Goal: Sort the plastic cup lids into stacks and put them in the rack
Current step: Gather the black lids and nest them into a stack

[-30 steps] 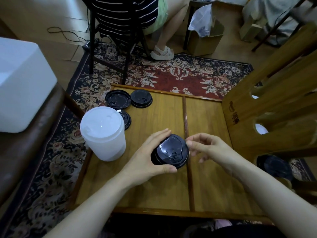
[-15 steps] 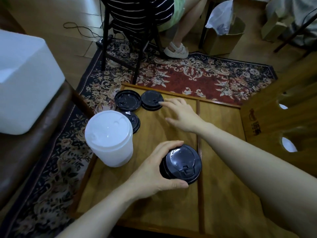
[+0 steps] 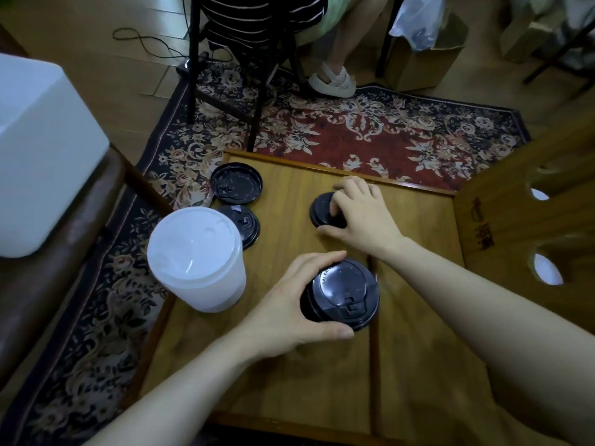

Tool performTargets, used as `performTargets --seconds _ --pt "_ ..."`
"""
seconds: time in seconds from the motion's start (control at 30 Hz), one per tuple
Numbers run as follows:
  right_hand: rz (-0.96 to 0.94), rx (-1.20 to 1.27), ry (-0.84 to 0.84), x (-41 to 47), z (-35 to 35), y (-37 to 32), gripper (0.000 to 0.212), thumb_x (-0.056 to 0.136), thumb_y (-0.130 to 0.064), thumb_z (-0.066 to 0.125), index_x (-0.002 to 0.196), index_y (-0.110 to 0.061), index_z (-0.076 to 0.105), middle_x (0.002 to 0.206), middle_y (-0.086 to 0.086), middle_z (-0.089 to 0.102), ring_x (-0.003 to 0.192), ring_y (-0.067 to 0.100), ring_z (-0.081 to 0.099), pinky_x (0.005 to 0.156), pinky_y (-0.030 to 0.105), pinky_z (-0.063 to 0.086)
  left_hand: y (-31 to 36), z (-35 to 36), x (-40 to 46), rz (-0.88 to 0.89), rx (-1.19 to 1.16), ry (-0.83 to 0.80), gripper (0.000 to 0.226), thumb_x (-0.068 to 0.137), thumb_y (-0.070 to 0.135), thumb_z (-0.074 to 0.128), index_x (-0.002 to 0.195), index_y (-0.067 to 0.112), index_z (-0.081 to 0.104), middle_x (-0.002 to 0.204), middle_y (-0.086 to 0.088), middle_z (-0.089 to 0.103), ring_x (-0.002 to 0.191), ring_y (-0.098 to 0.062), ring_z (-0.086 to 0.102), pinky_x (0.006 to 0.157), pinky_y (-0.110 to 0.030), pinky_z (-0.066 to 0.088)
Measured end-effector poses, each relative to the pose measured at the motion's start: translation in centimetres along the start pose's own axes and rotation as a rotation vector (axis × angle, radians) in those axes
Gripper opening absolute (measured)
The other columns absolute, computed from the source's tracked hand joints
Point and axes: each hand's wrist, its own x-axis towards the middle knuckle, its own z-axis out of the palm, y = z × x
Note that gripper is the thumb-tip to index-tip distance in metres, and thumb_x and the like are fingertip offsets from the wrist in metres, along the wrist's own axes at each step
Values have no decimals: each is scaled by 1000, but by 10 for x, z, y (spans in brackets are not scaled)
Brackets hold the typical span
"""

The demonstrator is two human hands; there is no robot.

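A stack of black cup lids (image 3: 343, 292) stands mid-table, and my left hand (image 3: 289, 313) grips its side, thumb in front and fingers behind. Farther back, my right hand (image 3: 360, 210) curls its fingers over a single black lid (image 3: 322, 210) lying on the wood. Two more black lids lie at the back left: a large one (image 3: 236, 186) at the corner and a smaller one (image 3: 243, 222) partly behind the white stack. A tall stack of white lids (image 3: 196, 255) stands at the left edge. The wooden rack (image 3: 528, 226) rises on the right, with white lids showing through its holes.
The low wooden table (image 3: 289, 365) sits on a patterned rug (image 3: 370, 136). A white box (image 3: 42, 156) rests on a dark bench to the left. Behind the table stand a black chair and a seated person's leg, with cardboard boxes beyond.
My right hand left the stack, reached to the back-left lids, and has pulled one black lid rightward toward the table's middle. My left hand stays on the black stack.
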Motion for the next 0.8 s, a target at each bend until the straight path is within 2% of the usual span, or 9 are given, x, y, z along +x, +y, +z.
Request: performTargets --seconds 0.03,0.1,0.2,0.37,0.47,0.53,0.57,0.7,0.8 --pt "53 53 -17 -4 -1 2 53 72 -52 78 99 -13 56 137 10 48 135 28 36 105 42 26 -1 0 1 1 1 3 88 70 42 89 142 50 39 140 27 36 135 2 40 113 -33 41" --pt "148 203 -101 -8 -3 1 72 70 -55 80 121 -15 50 148 7 38 141 25 28 110 41 22 -1 0 2 2 8 20 87 68 48 86 141 53 38 140 26 37 134 2 41 113 -36 41" --pt "160 268 -242 -7 -4 -3 95 76 -53 75 151 -19 26 155 5 30 144 23 23 113 42 19 0 0 5 7 25 96 85 70 43 87 139 56 39 137 27 38 133 5 41 115 -31 38" --pt "260 359 -274 -13 -8 0 83 85 -45 70 152 -22 27 156 8 28 144 26 25 115 45 21 -1 -5 8 0 8 154 87 71 37 87 143 44 39 144 27 36 136 7 36 115 -26 34" --pt "320 538 -184 -24 -19 6 57 87 -23 69 139 -23 44 129 3 56 121 21 54 100 38 45 -2 -6 8 -1 3 145 88 71 39 88 143 45 38 142 32 36 136 8 37 114 -24 35" --pt "421 724 -65 -31 -30 7 46 88 -11 65 129 -25 51 109 -3 64 104 15 60 87 33 50 -3 -8 9 4 10 143 88 70 41 88 142 47 38 140 35 37 136 8 37 113 -20 34" --pt "422 723 -43 -33 -33 8 47 88 -13 66 130 -26 50 111 -4 64 106 14 59 89 34 49 -3 -8 9 7 13 143 88 69 43 87 142 49 38 140 35 36 136 8 37 113 -19 33" --pt "237 515 -277 -42 -33 8 77 87 -28 72 150 -30 29 152 0 37 142 18 27 116 47 26 -4 -8 9 3 8 143 88 69 45 86 141 51 36 140 36 36 135 9 36 111 -18 33" --pt "171 367 -404 -37 -24 5 90 88 -35 70 156 -36 10 164 -1 9 150 17 0 119 47 6 -3 -7 8 3 11 148 89 69 45 87 142 50 36 140 36 36 135 9 36 113 -20 33"
